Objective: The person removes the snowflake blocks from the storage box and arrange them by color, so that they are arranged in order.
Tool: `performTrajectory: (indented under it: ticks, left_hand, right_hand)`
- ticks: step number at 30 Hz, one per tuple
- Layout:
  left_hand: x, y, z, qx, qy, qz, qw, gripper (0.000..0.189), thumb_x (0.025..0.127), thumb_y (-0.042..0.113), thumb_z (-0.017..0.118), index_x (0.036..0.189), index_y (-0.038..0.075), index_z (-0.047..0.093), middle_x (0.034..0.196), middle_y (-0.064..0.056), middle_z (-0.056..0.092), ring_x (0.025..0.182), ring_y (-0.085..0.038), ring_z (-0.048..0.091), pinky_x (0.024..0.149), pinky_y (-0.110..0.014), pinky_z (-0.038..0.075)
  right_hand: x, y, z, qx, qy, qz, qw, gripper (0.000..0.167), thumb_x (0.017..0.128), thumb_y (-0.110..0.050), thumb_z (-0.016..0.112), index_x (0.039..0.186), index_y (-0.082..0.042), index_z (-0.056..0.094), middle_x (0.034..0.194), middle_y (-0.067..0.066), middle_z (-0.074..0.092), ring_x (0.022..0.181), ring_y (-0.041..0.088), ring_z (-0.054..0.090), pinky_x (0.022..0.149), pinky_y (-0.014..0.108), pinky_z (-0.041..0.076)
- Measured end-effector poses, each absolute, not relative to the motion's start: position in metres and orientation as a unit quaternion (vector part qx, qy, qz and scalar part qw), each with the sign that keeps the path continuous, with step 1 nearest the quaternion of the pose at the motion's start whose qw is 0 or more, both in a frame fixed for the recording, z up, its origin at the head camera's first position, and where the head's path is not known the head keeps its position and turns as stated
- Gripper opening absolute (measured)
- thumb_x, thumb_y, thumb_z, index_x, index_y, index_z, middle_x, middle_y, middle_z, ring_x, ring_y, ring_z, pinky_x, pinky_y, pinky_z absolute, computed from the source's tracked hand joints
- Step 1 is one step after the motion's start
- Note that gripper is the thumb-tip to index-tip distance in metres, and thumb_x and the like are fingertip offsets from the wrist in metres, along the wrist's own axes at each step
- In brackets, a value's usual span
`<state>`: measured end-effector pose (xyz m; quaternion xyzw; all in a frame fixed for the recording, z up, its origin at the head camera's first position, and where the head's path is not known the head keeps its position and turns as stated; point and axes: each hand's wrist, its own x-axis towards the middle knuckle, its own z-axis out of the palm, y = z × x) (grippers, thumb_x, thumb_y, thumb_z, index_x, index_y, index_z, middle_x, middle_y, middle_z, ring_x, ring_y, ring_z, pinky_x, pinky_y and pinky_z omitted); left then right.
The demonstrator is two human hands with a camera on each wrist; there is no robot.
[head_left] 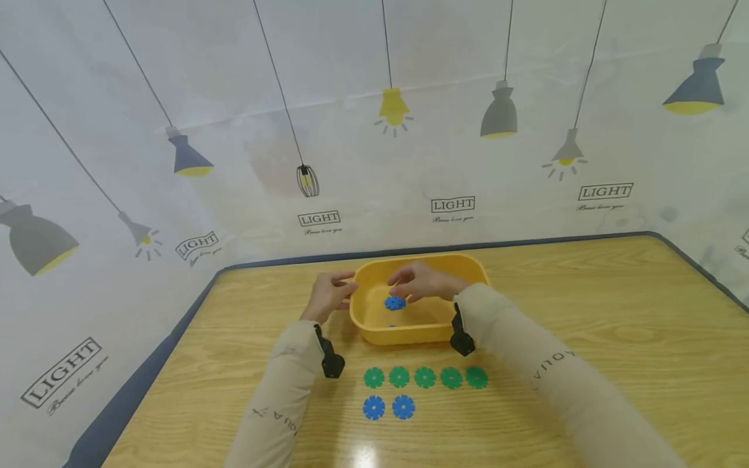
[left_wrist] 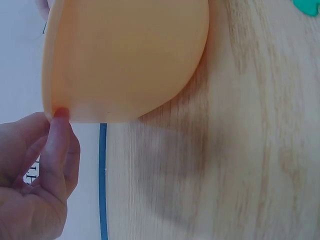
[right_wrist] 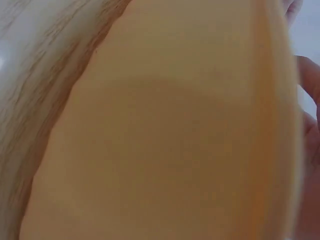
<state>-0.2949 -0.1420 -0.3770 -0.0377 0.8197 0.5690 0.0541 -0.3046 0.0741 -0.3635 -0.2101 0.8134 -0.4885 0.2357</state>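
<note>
Left hand (head_left: 329,298) pinches the bin (head_left: 404,336) by its left end. Right hand (head_left: 422,281)'s in there by some blue discs (head_left: 394,303), can't tell if it's gripping any. Five green discs (head_left: 399,377), two more blues (head_left: 374,407) out front.

One worktop (head_left: 585,312), one tub (head_left: 404,335). Two hands: one left hand (head_left: 326,298), one right hand (head_left: 426,281). Two sleeves (head_left: 275,390) and two black straps (head_left: 333,365), one per arm. Outside the tub lie seven discs: five green discs (head_left: 425,382) in one row, two blue discs (head_left: 404,413) in another. Inside the tub, blue shows in two spots; how many discs that makes cannot be told. On the backdrop (head_left: 363,39), eight printed lamps (head_left: 499,114): four grey, two blue, one yellow, one caged. Five "LIGHT" labels (head_left: 453,205) show whole, and a sixth is cut off at the right edge.
</note>
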Motion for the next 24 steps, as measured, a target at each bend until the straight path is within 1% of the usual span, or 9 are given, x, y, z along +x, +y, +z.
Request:
performTrajectory:
  ticks: [4,8,12,16,18,22,23,24]
  left_hand:
    - [-0.295,-0.142,-0.377,-0.036,0.822,0.567,0.053,0.037,0.084,0.006,0.059,0.120,0.003,0.054,0.100,-0.020,0.059,0.085,-0.031,0.062,0.061,-0.029,0.055]
    - [-0.295,-0.142,-0.378,-0.035,0.820,0.568,0.058,0.037,0.084,0.006,0.059,0.121,0.003,0.054,0.101,-0.021,0.059,0.086,-0.031,0.061,0.061,-0.029,0.055]
    - [-0.296,-0.143,-0.379,-0.032,0.818,0.570,0.062,0.037,0.084,0.006,0.059,0.121,0.003,0.054,0.102,-0.022,0.058,0.088,-0.032,0.061,0.061,-0.029,0.055]
    - [-0.296,-0.143,-0.379,-0.028,0.820,0.569,0.059,0.037,0.084,0.006,0.058,0.121,0.002,0.054,0.102,-0.022,0.058,0.089,-0.032,0.060,0.061,-0.028,0.055]
    - [-0.296,-0.143,-0.379,-0.028,0.820,0.568,0.057,0.037,0.084,0.006,0.058,0.121,0.003,0.054,0.103,-0.022,0.058,0.090,-0.032,0.060,0.062,-0.029,0.055]
    - [-0.296,-0.143,-0.380,-0.027,0.820,0.569,0.052,0.036,0.084,0.006,0.059,0.120,0.003,0.055,0.100,-0.020,0.059,0.087,-0.029,0.062,0.064,-0.031,0.055]
    - [-0.297,-0.142,-0.380,-0.027,0.820,0.570,0.053,0.036,0.084,0.006,0.059,0.120,0.004,0.055,0.099,-0.019,0.060,0.086,-0.028,0.062,0.065,-0.031,0.055]
    - [-0.298,-0.143,-0.382,-0.016,0.816,0.575,0.051,0.036,0.083,0.007,0.060,0.119,0.003,0.056,0.096,-0.019,0.060,0.082,-0.026,0.063,0.062,-0.031,0.055]
  right_hand:
    - [-0.310,0.068,-0.373,-0.183,0.823,-0.487,0.227,0.040,0.087,-0.014,0.056,0.120,0.008,0.048,0.109,0.017,0.056,0.098,0.029,0.055,0.081,0.036,0.050]
    - [-0.313,0.063,-0.384,-0.164,0.837,-0.477,0.210,0.039,0.087,-0.014,0.056,0.119,0.006,0.049,0.112,0.016,0.054,0.097,0.025,0.055,0.079,0.032,0.051]
    - [-0.315,0.060,-0.390,-0.156,0.849,-0.465,0.197,0.038,0.087,-0.014,0.056,0.120,0.005,0.050,0.114,0.016,0.053,0.100,0.025,0.053,0.078,0.031,0.051]
    - [-0.315,0.058,-0.392,-0.167,0.864,-0.439,0.182,0.038,0.087,-0.013,0.056,0.120,0.004,0.051,0.116,0.015,0.053,0.103,0.026,0.051,0.079,0.030,0.050]
    - [-0.314,0.058,-0.392,-0.178,0.869,-0.426,0.180,0.037,0.086,-0.012,0.058,0.119,0.003,0.052,0.117,0.015,0.054,0.106,0.026,0.050,0.084,0.031,0.048]
    - [-0.320,0.062,-0.398,-0.217,0.869,-0.405,0.184,0.037,0.081,-0.012,0.064,0.114,0.002,0.055,0.114,0.013,0.056,0.105,0.026,0.051,0.089,0.033,0.045]
    - [-0.330,0.065,-0.411,-0.244,0.861,-0.409,0.178,0.038,0.079,-0.015,0.067,0.112,0.000,0.057,0.110,0.011,0.058,0.102,0.023,0.053,0.086,0.030,0.046]
    - [-0.335,0.066,-0.416,-0.251,0.859,-0.407,0.181,0.038,0.077,-0.016,0.069,0.111,-0.001,0.058,0.109,0.010,0.058,0.101,0.022,0.053,0.086,0.030,0.046]
